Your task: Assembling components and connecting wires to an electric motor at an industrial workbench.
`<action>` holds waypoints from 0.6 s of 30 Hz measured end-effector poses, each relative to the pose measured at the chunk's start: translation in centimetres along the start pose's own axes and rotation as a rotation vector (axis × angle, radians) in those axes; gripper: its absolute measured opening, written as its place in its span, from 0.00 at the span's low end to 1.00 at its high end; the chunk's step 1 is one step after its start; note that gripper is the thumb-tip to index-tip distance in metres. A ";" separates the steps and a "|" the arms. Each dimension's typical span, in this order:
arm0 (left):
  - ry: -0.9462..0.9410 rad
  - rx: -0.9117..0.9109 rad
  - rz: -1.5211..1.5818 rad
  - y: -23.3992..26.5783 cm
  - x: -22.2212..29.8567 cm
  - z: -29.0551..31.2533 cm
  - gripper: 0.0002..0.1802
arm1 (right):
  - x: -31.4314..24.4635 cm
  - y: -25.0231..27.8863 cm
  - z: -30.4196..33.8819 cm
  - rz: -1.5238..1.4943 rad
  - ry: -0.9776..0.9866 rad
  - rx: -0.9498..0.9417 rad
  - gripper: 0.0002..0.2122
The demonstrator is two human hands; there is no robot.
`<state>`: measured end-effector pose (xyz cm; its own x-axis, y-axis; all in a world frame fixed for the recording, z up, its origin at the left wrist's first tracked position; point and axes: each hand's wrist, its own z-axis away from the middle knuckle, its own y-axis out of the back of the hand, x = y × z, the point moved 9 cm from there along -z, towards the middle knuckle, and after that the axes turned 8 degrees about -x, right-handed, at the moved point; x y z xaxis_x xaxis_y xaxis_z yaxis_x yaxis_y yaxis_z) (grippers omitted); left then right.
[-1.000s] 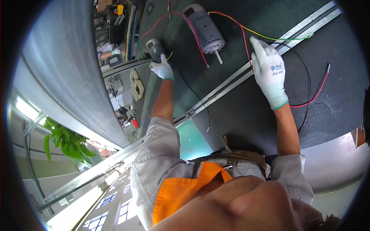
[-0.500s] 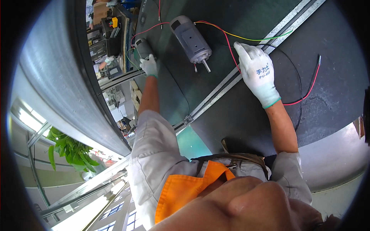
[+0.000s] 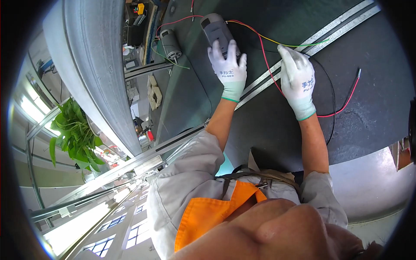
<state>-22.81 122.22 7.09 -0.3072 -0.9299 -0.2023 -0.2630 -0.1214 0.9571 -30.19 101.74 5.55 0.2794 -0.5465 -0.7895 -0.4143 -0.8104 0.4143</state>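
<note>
A large grey cylindrical motor (image 3: 216,31) lies on the dark tabletop, its near end and shaft hidden by my left hand (image 3: 229,69). That hand is in a white glove, its fingers spread over the motor's casing. My right hand (image 3: 297,71), also gloved, is to the right of the motor with its fingers drawn together. A red wire (image 3: 266,56) from the motor and a black wire (image 3: 332,86) pass under it; what its fingertips pinch is hidden. A yellow-green wire (image 3: 281,43) runs from the motor past the right fingertips.
A second, smaller-looking motor (image 3: 170,43) with its shaft toward me lies further left. A metal rail (image 3: 262,82) crosses the tabletop (image 3: 368,104) diagonally. A large metal post (image 3: 93,65) rises at the left, with a leafy green plant (image 3: 76,130) beyond it.
My left hand has left the smaller motor and moved right onto the large motor's near end. My right hand stays by the wires. The whole view has shifted slightly.
</note>
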 end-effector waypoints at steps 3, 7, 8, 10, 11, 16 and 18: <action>0.268 0.228 0.391 -0.2 -4.2 2.4 0.36 | 0.6 0.4 0.1 -0.017 -0.016 0.022 0.20; 0.592 0.257 0.386 -2.9 -13.9 6.7 0.35 | 0.3 0.2 -0.2 -0.020 -0.033 0.015 0.20; 0.456 0.318 0.331 -2.0 -14.1 6.9 0.37 | 0.2 -0.2 -0.1 -0.020 -0.039 0.016 0.20; 0.390 0.161 0.179 -1.4 -11.7 5.3 0.39 | 0.3 -0.9 0.1 -0.090 -0.074 0.011 0.19; 0.324 0.011 0.028 -1.8 -9.9 4.1 0.40 | 0.3 -1.8 0.1 -0.112 -0.068 -0.071 0.18; 0.310 -0.038 -0.178 -3.4 -11.1 3.8 0.45 | 0.3 -1.6 -1.2 -0.039 -0.122 -0.210 0.14; 0.325 -0.035 -0.196 -3.6 -13.1 2.9 0.45 | -0.1 2.0 -2.0 -0.053 -0.169 -0.152 0.15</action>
<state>-20.54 135.85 5.74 0.0536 -0.9488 -0.3112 -0.2552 -0.3143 0.9144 -29.31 99.76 7.32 0.1432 -0.4692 -0.8714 -0.2640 -0.8667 0.4233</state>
